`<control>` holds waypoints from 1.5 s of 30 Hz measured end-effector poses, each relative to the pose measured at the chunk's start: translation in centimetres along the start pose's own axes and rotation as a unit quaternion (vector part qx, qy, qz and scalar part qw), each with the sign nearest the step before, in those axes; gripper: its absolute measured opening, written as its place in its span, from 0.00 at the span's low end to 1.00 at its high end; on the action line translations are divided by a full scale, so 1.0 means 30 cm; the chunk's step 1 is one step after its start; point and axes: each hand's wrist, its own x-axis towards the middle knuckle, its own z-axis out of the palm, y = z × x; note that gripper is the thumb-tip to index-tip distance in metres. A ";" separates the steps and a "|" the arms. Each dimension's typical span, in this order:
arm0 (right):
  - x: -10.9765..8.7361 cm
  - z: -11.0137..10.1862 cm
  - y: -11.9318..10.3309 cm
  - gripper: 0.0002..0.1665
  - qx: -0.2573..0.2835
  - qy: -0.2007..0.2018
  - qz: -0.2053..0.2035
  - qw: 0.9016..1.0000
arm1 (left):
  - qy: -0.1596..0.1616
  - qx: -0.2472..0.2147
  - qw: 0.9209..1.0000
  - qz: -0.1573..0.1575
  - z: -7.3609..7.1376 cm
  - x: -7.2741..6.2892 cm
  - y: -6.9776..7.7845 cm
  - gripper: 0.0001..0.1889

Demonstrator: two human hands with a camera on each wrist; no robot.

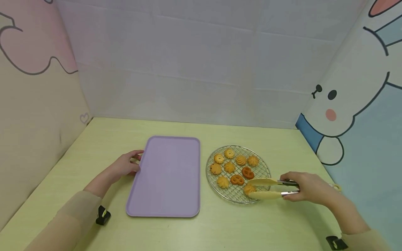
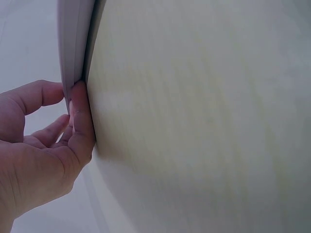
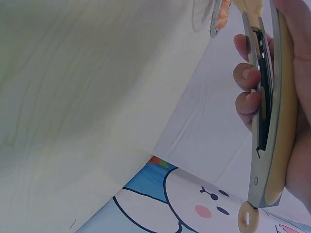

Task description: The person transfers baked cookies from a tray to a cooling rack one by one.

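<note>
A lilac rectangular tray (image 1: 169,177) lies flat on the table. My left hand (image 1: 127,164) holds its left rim, and in the left wrist view the thumb and fingers (image 2: 81,116) pinch the tray's edge. To the right is a round wire rack (image 1: 235,194) carrying several cookies and two pretzel-shaped ones (image 1: 237,180). My right hand (image 1: 309,189) grips cream-tipped tongs (image 1: 266,196) with metal arms. The tongs' tips lie on either side of a star-shaped cookie (image 1: 249,188) at the rack's lower right; whether they touch it, I cannot tell.
The pale yellow wooden table (image 1: 169,233) meets a white back wall (image 1: 194,69). A cartoon rabbit panel (image 1: 355,104) borders the right side, and a cream and pink panel (image 1: 31,104) the left.
</note>
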 end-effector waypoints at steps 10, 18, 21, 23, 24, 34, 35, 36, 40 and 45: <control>-0.001 -0.022 -0.010 0.30 -0.016 0.018 -0.003 1.000 | -0.002 0.004 1.000 -0.003 0.001 -0.004 0.004 0.39; 0.021 -0.058 -0.015 0.31 -0.034 0.086 -0.016 0.996 | -0.004 -0.001 1.000 -0.003 0.000 -0.003 0.001 0.39; 0.036 -0.067 -0.016 0.30 -0.029 0.103 -0.015 0.994 | -0.005 0.000 1.000 -0.002 0.000 -0.002 0.001 0.39; 0.047 -0.072 -0.015 0.30 -0.025 0.114 -0.009 0.993 | -0.005 0.000 1.000 -0.001 0.001 -0.002 0.003 0.39; 0.053 -0.075 -0.015 0.29 -0.025 0.117 -0.004 0.993 | -0.004 0.000 1.000 -0.001 0.001 -0.002 0.003 0.39; 0.111 -0.084 -0.007 0.32 -0.031 0.157 0.068 0.985 | -0.004 -0.002 1.000 0.000 0.003 0.001 -0.001 0.39; 0.117 -0.082 -0.005 0.33 -0.034 0.162 0.074 0.983 | -0.004 -0.002 1.000 0.000 0.003 0.001 -0.002 0.39; 0.123 -0.080 -0.003 0.34 -0.036 0.168 0.079 0.982 | -0.003 -0.002 1.000 0.000 0.003 0.001 -0.002 0.39; 0.146 -0.074 0.012 0.36 -0.038 0.179 0.103 0.978 | -0.003 -0.005 1.000 -0.002 0.002 -0.001 -0.001 0.39; 0.174 -0.066 0.034 0.37 -0.021 0.175 0.135 0.975 | -0.003 -0.005 1.000 0.001 0.000 -0.004 0.004 0.39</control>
